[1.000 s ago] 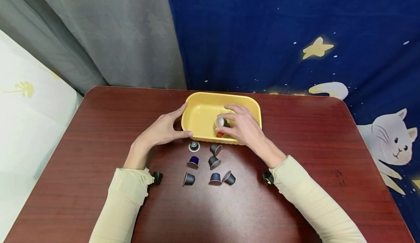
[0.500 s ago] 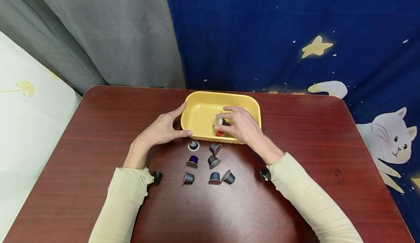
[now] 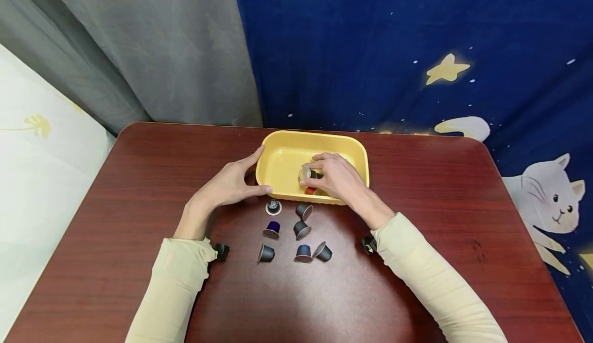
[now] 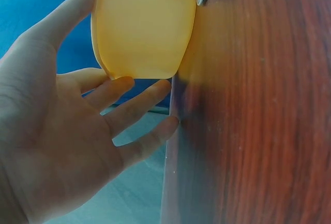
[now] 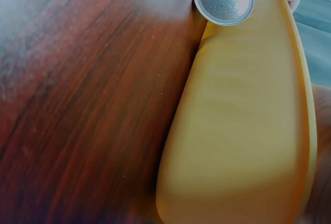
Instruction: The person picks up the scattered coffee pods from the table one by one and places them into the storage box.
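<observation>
My left hand [image 3: 227,182] spans the left end of a yellow tub [image 3: 284,170], thumb at its front corner and forefinger at the rear. In the left wrist view the fingers are spread and nearly straight, some touching the tub wall. Inside the tub, my right hand [image 3: 340,179] pinches a coffee capsule [image 3: 305,173], its pale round end facing left. A red capsule [image 3: 310,191] lies just below that hand, partly covered. Whatever else sits under the palm is hidden. The right wrist view shows the tub's outer wall [image 5: 238,110], with the right fingers mostly out of sight.
In front of the tub lie several loose capsules: a black one [image 3: 274,207], a purple one [image 3: 272,229], a dark blue one [image 3: 303,253] and dark grey ones [image 3: 323,251]. The brown wooden table [image 3: 417,193] ends at curtains [image 3: 352,49] behind the tub.
My right hand has shifted slightly left inside the tub, carrying the pinched capsule with it. The left hand and the loose capsules have stayed in place.
</observation>
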The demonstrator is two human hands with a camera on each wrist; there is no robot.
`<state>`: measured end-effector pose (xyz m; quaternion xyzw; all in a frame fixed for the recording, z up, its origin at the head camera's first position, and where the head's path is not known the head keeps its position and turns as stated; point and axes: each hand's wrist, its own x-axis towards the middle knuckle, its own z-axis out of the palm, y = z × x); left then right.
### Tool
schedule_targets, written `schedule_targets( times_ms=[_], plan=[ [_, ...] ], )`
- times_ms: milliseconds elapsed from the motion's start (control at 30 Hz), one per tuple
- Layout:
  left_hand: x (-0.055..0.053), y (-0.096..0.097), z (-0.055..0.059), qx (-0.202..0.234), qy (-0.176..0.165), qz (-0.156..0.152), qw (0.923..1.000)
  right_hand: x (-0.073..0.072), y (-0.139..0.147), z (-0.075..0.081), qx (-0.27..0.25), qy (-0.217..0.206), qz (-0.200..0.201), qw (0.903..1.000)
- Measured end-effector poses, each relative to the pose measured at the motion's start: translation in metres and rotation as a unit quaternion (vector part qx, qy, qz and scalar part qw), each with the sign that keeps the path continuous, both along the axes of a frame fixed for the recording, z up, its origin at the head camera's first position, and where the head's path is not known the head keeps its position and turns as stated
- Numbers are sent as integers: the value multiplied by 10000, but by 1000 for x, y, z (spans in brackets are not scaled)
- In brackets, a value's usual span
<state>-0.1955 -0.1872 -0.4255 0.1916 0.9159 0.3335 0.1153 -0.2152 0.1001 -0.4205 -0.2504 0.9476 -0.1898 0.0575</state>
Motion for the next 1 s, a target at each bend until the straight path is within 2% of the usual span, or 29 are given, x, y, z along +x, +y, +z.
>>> schedule_targets(
  times_ms=[267,667,1000],
  plan=[
    [2,1,0,5,-27,8,10000,1,-1,-1,171,-241,-31,9996],
    [2,0,0,32,-23,12,10000,0,-1,-1,119,-244,61,9996],
    [0,1,0,-21,-25,5,10000,4,6,5,-96,394,234,9989]
  ],
)
